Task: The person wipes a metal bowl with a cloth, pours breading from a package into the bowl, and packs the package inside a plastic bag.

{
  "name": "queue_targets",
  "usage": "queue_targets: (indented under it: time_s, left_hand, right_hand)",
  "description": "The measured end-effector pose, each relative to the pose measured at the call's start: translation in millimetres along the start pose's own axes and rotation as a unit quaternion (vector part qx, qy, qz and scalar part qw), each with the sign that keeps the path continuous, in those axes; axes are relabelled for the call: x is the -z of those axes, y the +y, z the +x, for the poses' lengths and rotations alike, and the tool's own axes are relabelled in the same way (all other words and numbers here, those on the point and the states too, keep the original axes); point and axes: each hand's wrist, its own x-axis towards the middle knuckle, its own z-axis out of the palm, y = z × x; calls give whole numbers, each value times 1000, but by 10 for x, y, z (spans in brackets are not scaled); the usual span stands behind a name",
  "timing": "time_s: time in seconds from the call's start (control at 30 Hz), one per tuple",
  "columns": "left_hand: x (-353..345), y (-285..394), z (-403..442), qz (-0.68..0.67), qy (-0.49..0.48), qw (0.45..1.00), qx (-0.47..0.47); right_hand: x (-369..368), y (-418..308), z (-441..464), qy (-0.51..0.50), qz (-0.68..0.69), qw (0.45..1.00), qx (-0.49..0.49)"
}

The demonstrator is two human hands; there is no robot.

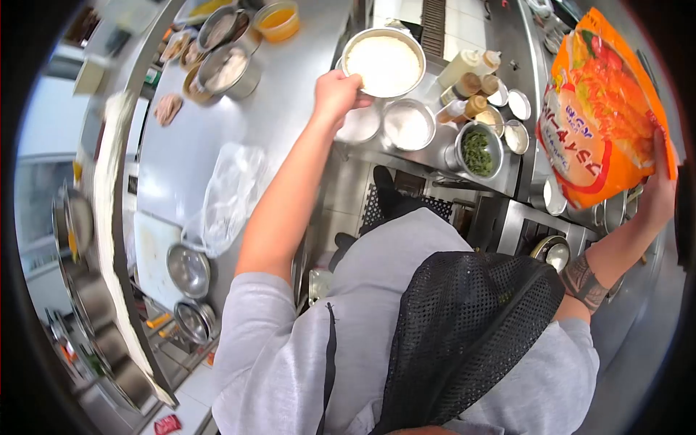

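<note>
Gripping a metal bowl [388,95] apparently already filled with pale crumbs [383,62], the left hand [341,95] was near squeeze bottles [460,68], while the right hand [660,158] clutched a tilted orange food bag [598,109] at far right, no pouring visible and how much work remained impossible to tell.

Orange bag [600,119]: glossy printed plast. film, crinkly. Powder bowl [388,94]: smooth metal, shiny rim; powder [384,62] matt, fine. Surface [290,76]: stainless-look metal, smooth w/ soft sheen. Clear bag [235,185]: thin see-thru plast., v. wrinkled, shiny. Chopping board [154,246]: matt, plast.-look. Mixing bowl [188,270]: polished metal. Squeeze btls [459,68]: semi-clear plast. Shirt [348,304]: matt cloth; black cloth [471,326]: open mesh, rough.
</note>
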Motion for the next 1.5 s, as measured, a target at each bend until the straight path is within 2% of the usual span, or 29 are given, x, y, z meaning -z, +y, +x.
queue_targets:
  time_s: [0.07,0.1,0.17,0.2,0.27,0.33,0.4,0.43,0.47,0.57,0.63,0.7,0.73,0.8,0.83,0.87,0.93,0.97,1.0,1.03,1.1,1.17,1.2,1.27,1.3,1.33,1.4,1.43,1.5]
  left_hand:
    - [-484,-75,490,22,-36,999,10]
    - [-674,-189,746,25,-44,999,15]
    - [-1024,-493,1219,73,-45,996,20]
    - [-1133,-588,1339,77,-52,995,26]
    - [-1314,-755,1540,151,-52,987,27]
    - [-1346,-922,1606,175,-69,980,66]
    - [-1254,-1295,1669,178,-31,979,98]
    - [-1198,-1410,1697,181,-34,978,99]
    - [-1116,-1502,1711,252,-33,963,85]
    - [-919,-1722,1737,373,-31,926,51]
    - [-823,-1558,1608,420,-29,907,33]
    - [-835,-997,1162,516,-83,853,-12]
    - [-803,-857,1012,507,-79,858,-17]
    - [-616,-634,700,374,-152,907,-121]
    - [-534,-452,512,292,-190,932,-101]
    - [-442,-244,298,209,-221,949,-85]
    - [-313,119,-98,83,-224,965,-105]
    - [-222,304,-322,121,-211,954,-177]
    - [-138,400,-520,91,-196,948,-236]
    - [-44,502,-708,102,-157,942,-278]
    - [94,549,-1056,116,-78,937,-320]
    - [271,518,-1317,26,-4,926,-378]
    - [390,470,-1464,26,21,923,-382]
    - [664,350,-1787,-27,82,951,-298]
    - [788,326,-1998,1,133,944,-300]
    - [912,287,-2239,1,147,942,-303]
    - [1182,130,-2707,73,236,910,-332]
    - [1314,8,-2945,74,242,909,-331]
    - [1548,-277,-3358,93,323,891,-307]
  right_hand:
    - [76,472,308,0,-22,991,133]
    - [80,522,352,2,-29,992,127]
    - [95,653,413,-38,122,991,44]
    - [193,775,445,-36,115,992,37]
    - [377,993,516,-86,10,987,134]
    - [449,1078,430,-47,-2,992,118]
    - [523,1147,411,-10,-13,994,106]
    - [614,1267,460,-14,53,992,109]
    - [679,1337,492,-19,121,986,113]
    - [484,1055,531,7,139,983,117]
    - [256,868,562,-32,135,982,126]
    - [23,687,632,-103,109,970,193]
    - [-94,597,666,-138,99,959,227]
    - [-468,174,595,-182,92,945,257]
    - [-558,103,614,-190,104,937,273]
    - [-658,18,607,-255,116,912,300]
    - [-943,-216,635,-341,146,845,386]
    - [-1062,-302,628,-360,174,817,416]
    - [-1196,-369,602,-378,204,785,446]
    - [-1335,-440,515,-389,230,781,430]
    - [-1520,-610,388,-458,244,746,418]
    - [-1780,-798,207,-512,277,705,406]
    - [-1895,-965,46,-508,298,667,457]
    - [-2080,-1214,-192,-514,278,625,518]
    - [-2146,-1313,-387,-514,290,636,497]
    - [-2219,-1446,-546,-554,316,600,483]
    - [-2347,-1678,-1010,-563,340,573,489]
    - [-2392,-1788,-1241,-589,340,552,483]
    - [-2472,-1991,-1689,-634,328,525,464]
